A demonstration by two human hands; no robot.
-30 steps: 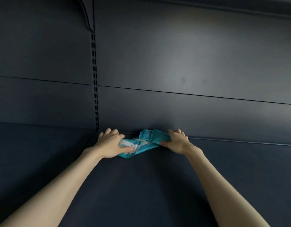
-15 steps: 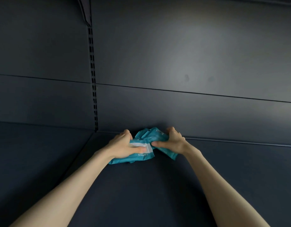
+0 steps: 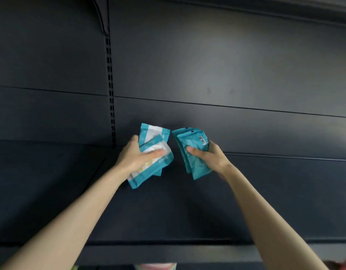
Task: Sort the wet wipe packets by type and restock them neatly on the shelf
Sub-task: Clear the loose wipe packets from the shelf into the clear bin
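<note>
My left hand (image 3: 136, 157) grips a small stack of teal wet wipe packets (image 3: 154, 137) with white label flaps facing me, thumb across the front. My right hand (image 3: 209, 155) grips another small stack of teal wet wipe packets (image 3: 193, 145), backs toward me with a barcode showing. Both stacks are raised above the dark shelf board (image 3: 168, 211), a short gap apart, near the back panel.
The dark back panel (image 3: 226, 65) rises behind the hands. A slotted upright (image 3: 109, 84) runs down it left of the hands. The shelf's front edge (image 3: 168, 248) lies close to me, with bits of coloured goods below it.
The packets lay bunched on the shelf under both hands. Now each hand has lifted its own stack off the board and the two stacks have parted.
</note>
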